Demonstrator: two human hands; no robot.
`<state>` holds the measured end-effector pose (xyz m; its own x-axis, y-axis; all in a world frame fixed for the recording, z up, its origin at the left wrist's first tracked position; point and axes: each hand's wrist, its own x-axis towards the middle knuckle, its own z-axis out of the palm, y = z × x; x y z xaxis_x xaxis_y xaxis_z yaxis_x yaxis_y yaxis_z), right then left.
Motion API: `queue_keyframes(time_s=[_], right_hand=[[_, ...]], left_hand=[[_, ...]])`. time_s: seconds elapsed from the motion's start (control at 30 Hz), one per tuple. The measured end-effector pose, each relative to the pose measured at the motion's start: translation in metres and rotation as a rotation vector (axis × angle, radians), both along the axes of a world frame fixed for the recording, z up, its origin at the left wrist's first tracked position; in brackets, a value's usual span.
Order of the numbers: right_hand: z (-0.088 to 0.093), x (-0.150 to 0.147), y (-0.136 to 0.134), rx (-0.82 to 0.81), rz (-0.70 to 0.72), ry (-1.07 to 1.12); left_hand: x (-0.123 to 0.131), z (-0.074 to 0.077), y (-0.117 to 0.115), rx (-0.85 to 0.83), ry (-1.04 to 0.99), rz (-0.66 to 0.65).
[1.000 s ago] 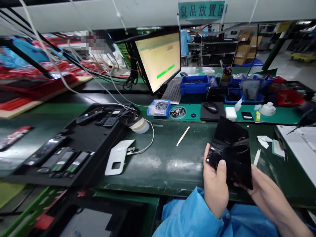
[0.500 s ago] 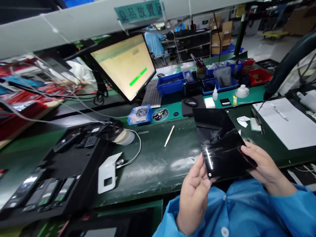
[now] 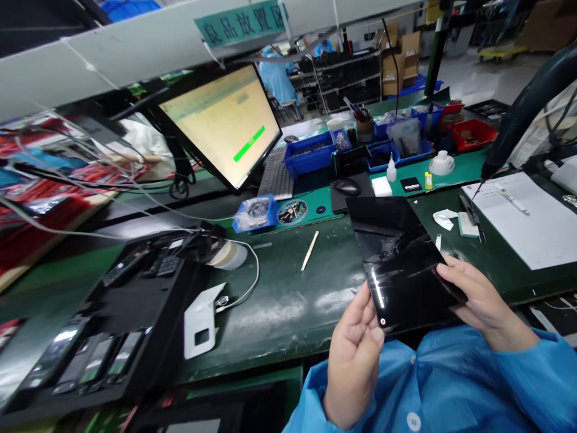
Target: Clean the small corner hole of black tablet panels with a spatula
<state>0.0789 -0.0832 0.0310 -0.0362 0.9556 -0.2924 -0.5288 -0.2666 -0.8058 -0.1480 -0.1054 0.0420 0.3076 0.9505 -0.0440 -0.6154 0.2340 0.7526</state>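
Note:
A thin, glossy black panel like a tablet screen (image 3: 401,258) is held tilted above the front of the green bench. My left hand (image 3: 354,355) grips its lower left edge, close to a small round red-and-white sticker. On the right edge, my right hand (image 3: 480,300) has its thumb on the face and its fingers underneath, partly hidden. The panel's surface mirrors lights and dark shapes. A pale flat stick (image 3: 310,251) lies on the bench to the left of the panel. To the right are a crumpled white tissue (image 3: 445,219) and tweezers (image 3: 474,216).
A black foam tray (image 3: 130,300) with phone-like devices and a white bracket (image 3: 199,325) stand at the left. Behind are a monitor (image 3: 225,120), keyboard (image 3: 276,174), mouse (image 3: 347,186) and blue parts bins (image 3: 311,153). An electric screwdriver (image 3: 509,132) hangs at right over paper sheets (image 3: 532,234).
The view has shifted slightly. Both hands keep the same hold on the black panel, and its tilt is nearly unchanged.

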Motion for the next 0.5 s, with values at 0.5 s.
queue_keyframes(time_s=[0.5], right_hand=[[-0.0068, -0.0026, 0.0027, -0.063, 0.026, 0.047]], left_hand=[[-0.0007, -0.0028, 0.0056, -0.012, 0.138, 0.024]])
